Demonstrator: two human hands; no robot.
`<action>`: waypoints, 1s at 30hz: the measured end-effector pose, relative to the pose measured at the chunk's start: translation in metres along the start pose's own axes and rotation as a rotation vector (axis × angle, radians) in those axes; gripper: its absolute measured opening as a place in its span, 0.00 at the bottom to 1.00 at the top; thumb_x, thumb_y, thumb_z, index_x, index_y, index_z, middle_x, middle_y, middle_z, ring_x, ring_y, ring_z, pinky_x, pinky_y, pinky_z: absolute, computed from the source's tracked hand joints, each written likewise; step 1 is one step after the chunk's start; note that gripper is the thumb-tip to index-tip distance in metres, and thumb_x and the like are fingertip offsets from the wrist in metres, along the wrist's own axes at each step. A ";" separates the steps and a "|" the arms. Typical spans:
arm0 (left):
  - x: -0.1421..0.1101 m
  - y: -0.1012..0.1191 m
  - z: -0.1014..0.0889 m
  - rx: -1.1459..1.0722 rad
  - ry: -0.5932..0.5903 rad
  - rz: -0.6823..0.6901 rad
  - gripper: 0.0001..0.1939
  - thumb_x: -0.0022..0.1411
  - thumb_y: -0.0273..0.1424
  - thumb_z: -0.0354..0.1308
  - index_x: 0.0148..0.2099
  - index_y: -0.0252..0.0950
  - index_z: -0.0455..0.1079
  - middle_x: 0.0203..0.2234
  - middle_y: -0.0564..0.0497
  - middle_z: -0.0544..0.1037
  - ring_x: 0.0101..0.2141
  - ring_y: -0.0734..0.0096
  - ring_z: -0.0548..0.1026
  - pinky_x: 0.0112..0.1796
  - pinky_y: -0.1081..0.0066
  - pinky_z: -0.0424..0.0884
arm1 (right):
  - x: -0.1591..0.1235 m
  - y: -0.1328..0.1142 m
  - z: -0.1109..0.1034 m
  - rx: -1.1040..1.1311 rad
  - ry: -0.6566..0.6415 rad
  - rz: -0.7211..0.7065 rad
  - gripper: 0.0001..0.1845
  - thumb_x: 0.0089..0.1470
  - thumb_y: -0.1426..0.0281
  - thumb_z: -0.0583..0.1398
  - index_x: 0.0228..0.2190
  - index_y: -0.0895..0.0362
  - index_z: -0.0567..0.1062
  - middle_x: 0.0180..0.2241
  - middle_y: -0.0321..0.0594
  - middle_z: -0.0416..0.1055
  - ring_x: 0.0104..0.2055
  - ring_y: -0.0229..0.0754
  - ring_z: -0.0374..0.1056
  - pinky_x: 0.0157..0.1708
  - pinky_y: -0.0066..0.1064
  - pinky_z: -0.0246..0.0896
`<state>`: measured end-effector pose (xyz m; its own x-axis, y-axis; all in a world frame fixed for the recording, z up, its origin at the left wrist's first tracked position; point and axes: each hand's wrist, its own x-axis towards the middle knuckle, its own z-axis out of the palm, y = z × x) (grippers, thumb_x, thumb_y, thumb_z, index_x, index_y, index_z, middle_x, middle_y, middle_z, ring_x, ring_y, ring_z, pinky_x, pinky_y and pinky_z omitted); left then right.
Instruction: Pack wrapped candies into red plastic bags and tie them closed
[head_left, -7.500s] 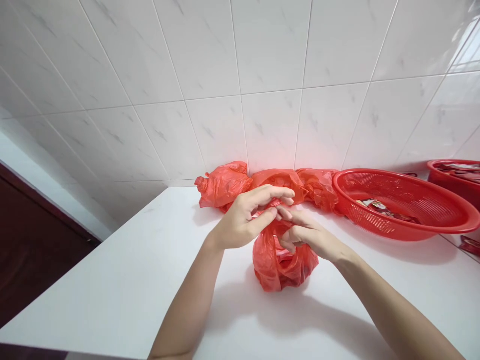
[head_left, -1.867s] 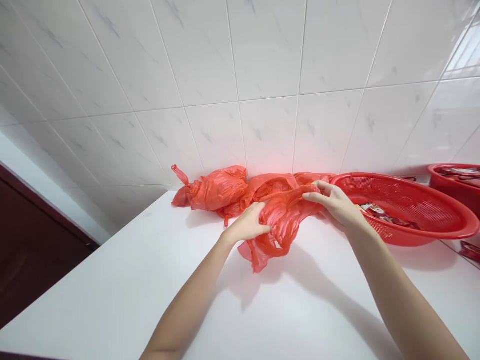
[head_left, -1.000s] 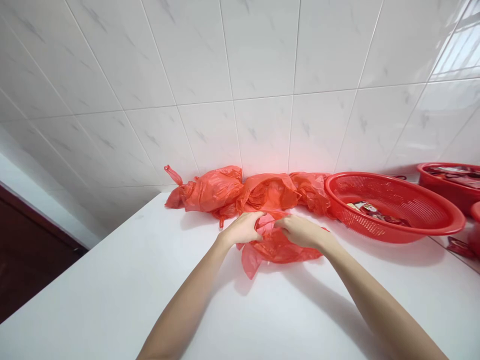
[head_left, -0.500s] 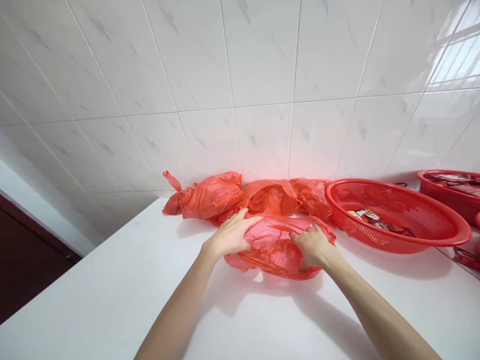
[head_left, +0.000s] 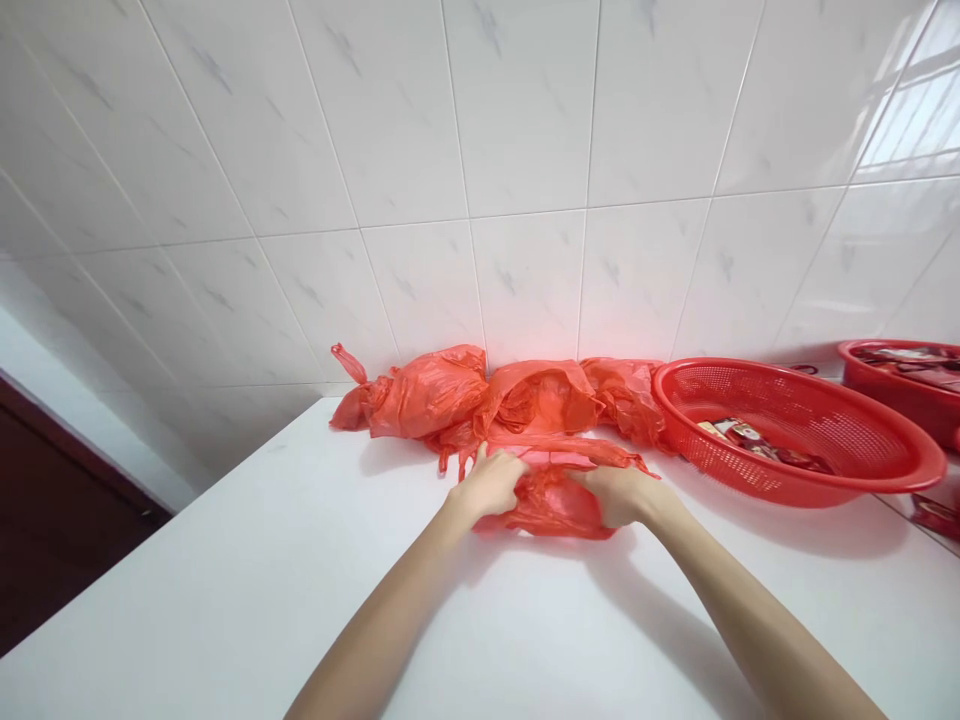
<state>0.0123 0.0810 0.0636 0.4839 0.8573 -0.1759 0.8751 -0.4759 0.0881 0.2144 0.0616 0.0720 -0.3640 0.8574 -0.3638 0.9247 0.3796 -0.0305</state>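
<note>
A thin red plastic bag (head_left: 559, 505) lies bunched on the white tabletop (head_left: 300, 560), its mouth partly gathered. My left hand (head_left: 491, 487) is closed on the bag's left side, fingers curled into the film. On the other side my right hand (head_left: 616, 495) has its fingers folded into the bag, and its fingertips are partly hidden by the plastic. Right behind, against the wall, another red bag (head_left: 551, 385) sits crumpled with its mouth gaping. A fuller red bag (head_left: 435, 392) with a twisted handle end leans at the left.
To the right stands a red mesh basket (head_left: 795, 480) with several small printed packets (head_left: 761, 445) in it. Beyond it is a second red basket (head_left: 862, 375) holding more packets. A white tiled wall (head_left: 525, 290) bounds the table's far side.
Both hands have drawn closer together and closed on the front bag. Its spread mouth has narrowed and the film is more bunched. The baskets and rear bags stay put.
</note>
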 end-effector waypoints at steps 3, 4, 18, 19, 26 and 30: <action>0.002 -0.006 0.004 0.055 -0.104 -0.075 0.18 0.50 0.20 0.61 0.45 0.38 0.77 0.49 0.38 0.78 0.57 0.47 0.71 0.63 0.39 0.51 | -0.002 0.002 -0.001 0.004 -0.069 0.060 0.38 0.41 0.78 0.66 0.57 0.54 0.71 0.48 0.47 0.76 0.49 0.54 0.74 0.39 0.34 0.67; 0.002 -0.007 0.005 0.063 -0.120 -0.079 0.17 0.51 0.22 0.62 0.44 0.38 0.77 0.49 0.38 0.78 0.57 0.48 0.70 0.63 0.38 0.50 | -0.003 0.002 -0.002 0.006 -0.092 0.078 0.37 0.41 0.78 0.66 0.55 0.54 0.73 0.46 0.47 0.77 0.47 0.53 0.75 0.36 0.33 0.67; 0.000 0.006 0.009 -0.022 -0.036 -0.047 0.24 0.54 0.48 0.66 0.47 0.36 0.74 0.56 0.34 0.73 0.63 0.41 0.63 0.65 0.38 0.44 | -0.032 -0.001 -0.021 0.084 -0.044 0.072 0.46 0.39 0.76 0.64 0.62 0.52 0.66 0.52 0.49 0.73 0.50 0.56 0.72 0.34 0.33 0.63; 0.000 0.005 0.009 -0.012 -0.070 -0.040 0.27 0.52 0.45 0.68 0.51 0.37 0.73 0.60 0.33 0.70 0.65 0.39 0.60 0.65 0.37 0.43 | -0.032 -0.002 -0.021 0.085 -0.052 0.058 0.47 0.39 0.76 0.64 0.63 0.51 0.64 0.51 0.48 0.74 0.49 0.55 0.73 0.34 0.33 0.62; -0.005 0.003 0.002 -0.054 -0.169 0.019 0.33 0.51 0.32 0.67 0.60 0.43 0.69 0.59 0.41 0.71 0.65 0.43 0.62 0.66 0.41 0.45 | -0.030 0.000 -0.023 0.089 -0.101 0.043 0.47 0.37 0.75 0.68 0.62 0.52 0.67 0.49 0.47 0.75 0.46 0.55 0.73 0.26 0.31 0.59; -0.001 0.019 0.011 -0.145 0.077 0.023 0.14 0.63 0.32 0.57 0.50 0.41 0.75 0.48 0.44 0.79 0.56 0.51 0.71 0.66 0.43 0.48 | -0.031 -0.002 -0.025 0.126 -0.055 0.021 0.44 0.42 0.77 0.66 0.62 0.48 0.66 0.52 0.45 0.74 0.48 0.54 0.73 0.26 0.30 0.59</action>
<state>0.0282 0.0688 0.0545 0.4979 0.8617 -0.0975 0.8532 -0.4666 0.2332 0.2215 0.0431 0.1061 -0.3412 0.8430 -0.4158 0.9399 0.3124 -0.1378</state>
